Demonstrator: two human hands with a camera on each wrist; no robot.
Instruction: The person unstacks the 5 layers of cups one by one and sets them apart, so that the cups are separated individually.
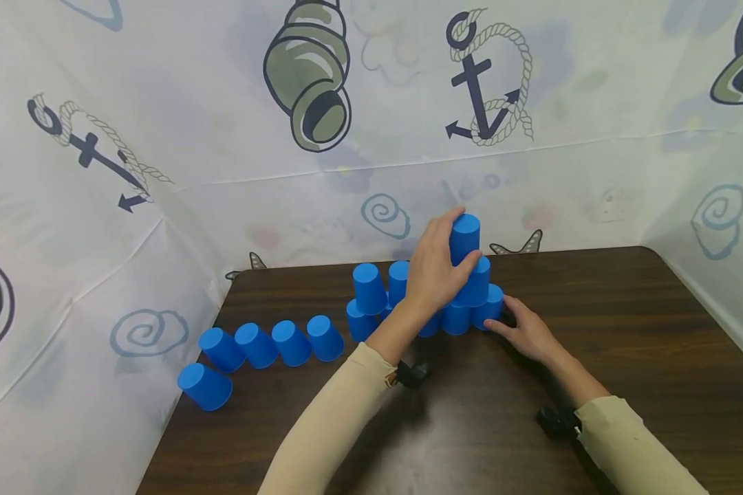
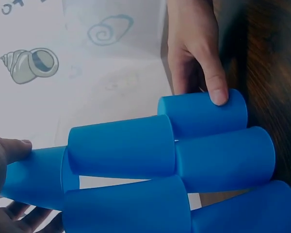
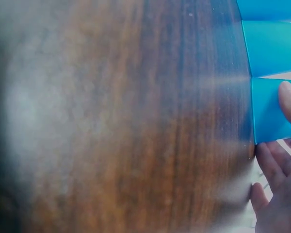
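Upside-down blue plastic cups form a stack at the table's back, partly hidden by the left arm. My left hand [image 1: 436,265] grips the top blue cup [image 1: 465,237], thumb on one side and fingers on the other. In the left wrist view, the rim of that cup meets the bases of two second-row cups [image 2: 121,148]. My right hand [image 1: 526,332] holds the bottom row's right-end cup [image 1: 490,309], thumb on its near side and fingers behind. Further left in the stack, two more second-row cups [image 1: 369,289] stand on bottom-row cups [image 1: 360,321].
Several single blue cups [image 1: 292,342] stand upside down in a line left of the stack, and another blue cup [image 1: 205,386] stands nearer the left edge. The dark wooden table [image 1: 470,426] meets a printed white cloth [image 1: 594,165] behind and at the sides.
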